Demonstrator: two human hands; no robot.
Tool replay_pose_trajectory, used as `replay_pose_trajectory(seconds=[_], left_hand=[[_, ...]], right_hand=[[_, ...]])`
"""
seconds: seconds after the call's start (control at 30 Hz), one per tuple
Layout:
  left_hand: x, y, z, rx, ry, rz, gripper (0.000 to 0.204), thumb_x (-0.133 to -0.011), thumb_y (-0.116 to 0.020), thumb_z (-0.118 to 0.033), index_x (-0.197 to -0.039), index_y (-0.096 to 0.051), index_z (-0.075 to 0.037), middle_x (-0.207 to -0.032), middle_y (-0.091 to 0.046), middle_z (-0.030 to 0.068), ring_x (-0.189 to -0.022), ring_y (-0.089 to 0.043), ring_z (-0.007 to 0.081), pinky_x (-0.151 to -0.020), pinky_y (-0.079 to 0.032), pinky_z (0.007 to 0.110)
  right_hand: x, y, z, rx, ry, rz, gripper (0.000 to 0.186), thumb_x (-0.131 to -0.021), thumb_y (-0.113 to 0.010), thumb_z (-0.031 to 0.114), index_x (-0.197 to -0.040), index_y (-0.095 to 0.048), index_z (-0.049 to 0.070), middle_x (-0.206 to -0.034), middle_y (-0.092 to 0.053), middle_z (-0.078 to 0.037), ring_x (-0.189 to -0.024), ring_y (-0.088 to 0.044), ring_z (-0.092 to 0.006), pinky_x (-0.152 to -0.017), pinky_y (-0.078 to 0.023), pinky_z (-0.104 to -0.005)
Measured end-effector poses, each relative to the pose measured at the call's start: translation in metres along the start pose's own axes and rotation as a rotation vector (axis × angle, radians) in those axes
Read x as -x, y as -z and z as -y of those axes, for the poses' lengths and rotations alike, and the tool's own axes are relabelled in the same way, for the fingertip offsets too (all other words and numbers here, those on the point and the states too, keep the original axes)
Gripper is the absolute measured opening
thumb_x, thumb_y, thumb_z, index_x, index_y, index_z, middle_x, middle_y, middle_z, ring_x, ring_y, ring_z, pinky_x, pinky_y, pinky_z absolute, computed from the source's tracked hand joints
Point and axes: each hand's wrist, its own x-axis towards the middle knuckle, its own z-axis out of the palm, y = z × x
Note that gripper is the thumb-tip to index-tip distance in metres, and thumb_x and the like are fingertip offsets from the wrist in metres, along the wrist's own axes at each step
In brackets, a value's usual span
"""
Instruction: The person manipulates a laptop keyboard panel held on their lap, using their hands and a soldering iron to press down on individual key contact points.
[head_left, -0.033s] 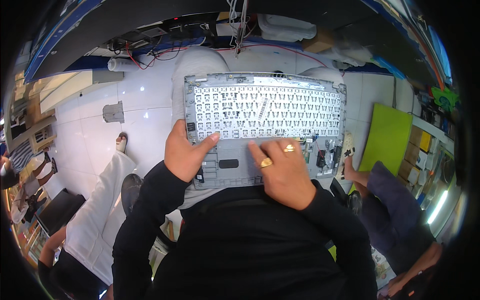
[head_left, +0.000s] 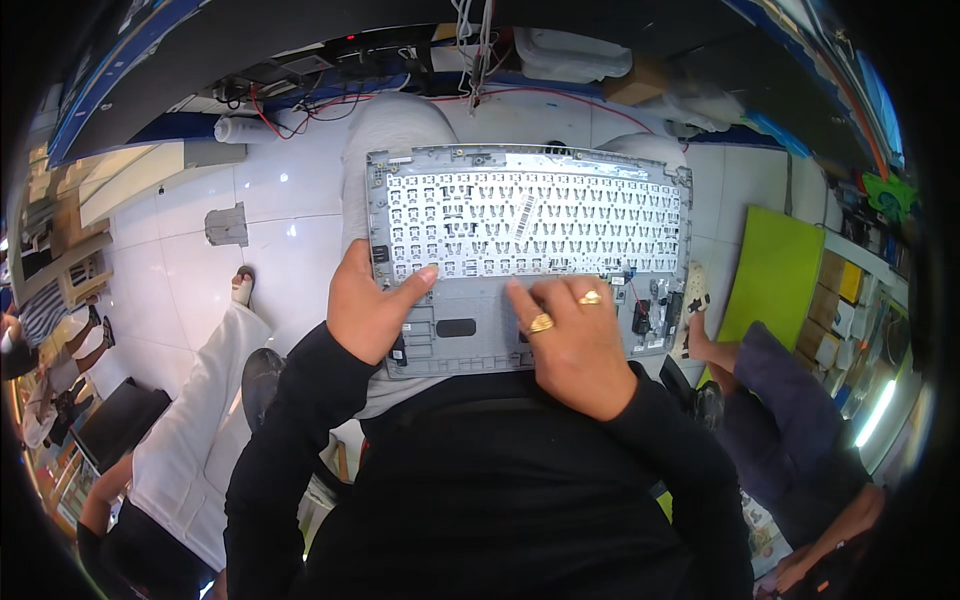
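A grey laptop top case (head_left: 470, 295) lies inside-up across my lap, with the silver metal back of its keyboard (head_left: 590, 215) showing. My left hand (head_left: 375, 305) is closed round the case's left edge, thumb on top near the keyboard's lower corner and the other fingers hidden underneath. Over the lower middle of the case is my right hand (head_left: 575, 335), wearing two gold-coloured rings. Its index finger is stretched toward the keyboard's lower edge, slightly blurred, and the other fingers are bent. I see nothing held in it. A white barcode label (head_left: 523, 216) sits slantwise on the keyboard back.
Cables (head_left: 478, 60) hang beyond the case, under a dark desk. People sit close on both sides; a pale trouser leg (head_left: 190, 410) is at left, a dark one (head_left: 785, 410) at right. A green panel (head_left: 768, 275) stands at right on the white tiled floor (head_left: 290, 260).
My right hand has slid slightly to the right along the keyboard's lower edge. My left hand keeps its hold and the case has barely moved.
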Motion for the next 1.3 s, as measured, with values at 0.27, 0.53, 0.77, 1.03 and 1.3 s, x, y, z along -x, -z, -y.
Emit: replay_pose_trajectory(seconds=[0.27,0.53,0.77,1.03,1.3], left_hand=[[-0.002,0.002,0.004,0.011,-0.027,0.027,0.050,-0.090,-0.083,-0.023,-0.119,-0.058,0.009,-0.108,-0.073,0.0178,-0.098,-0.071,0.0220,-0.089,-0.055,0.034],[-0.005,0.004,-0.005,0.605,0.230,0.246,0.050,-0.096,-0.076,-0.013,-0.136,-0.055,0.007,-0.122,-0.072,0.0137,-0.110,-0.069,0.0202,-0.099,-0.053,0.035],[-0.012,0.006,-0.002,0.528,0.295,0.323,0.046,-0.095,-0.078,-0.010,-0.134,-0.061,0.006,-0.124,-0.072,0.0134,-0.111,-0.069,0.0212,-0.099,-0.053,0.037],[-0.016,0.001,0.003,0.494,0.293,0.296,0.045,-0.092,-0.079,-0.009,-0.131,-0.064,0.007,-0.124,-0.073,0.0141,-0.110,-0.069,0.0216,-0.100,-0.053,0.036],[-0.015,0.000,0.004,0.458,0.287,0.291,0.043,-0.094,-0.076,-0.008,-0.132,-0.063,0.006,-0.123,-0.073,0.0139,-0.109,-0.069,0.0209,-0.100,-0.053,0.036]], right_hand=[[0.003,-0.002,-0.008,0.095,-0.053,-0.008,0.047,-0.085,-0.061,0.004,-0.131,-0.066,0.003,-0.103,-0.059,-0.009,-0.098,-0.056,-0.0282,-0.094,-0.043,-0.0455],[0.008,-0.001,-0.012,0.042,-0.044,-0.060,0.048,-0.084,-0.065,0.004,-0.132,-0.065,0.002,-0.108,-0.060,-0.011,-0.101,-0.056,-0.0294,-0.093,-0.044,-0.0461],[0.025,0.010,-0.016,0.017,-0.172,-0.138,0.044,-0.084,-0.073,0.008,-0.128,-0.066,0.002,-0.114,-0.062,-0.012,-0.106,-0.058,-0.0304,-0.093,-0.045,-0.0471],[0.028,0.006,-0.025,0.118,-0.172,-0.102,0.047,-0.084,-0.061,0.003,-0.131,-0.067,0.005,-0.115,-0.061,-0.011,-0.107,-0.056,-0.0299,-0.096,-0.044,-0.0478],[0.028,0.004,-0.024,0.103,-0.198,-0.077,0.050,-0.084,-0.061,0.002,-0.133,-0.067,0.006,-0.116,-0.060,-0.012,-0.109,-0.054,-0.0311,-0.098,-0.042,-0.0485]])
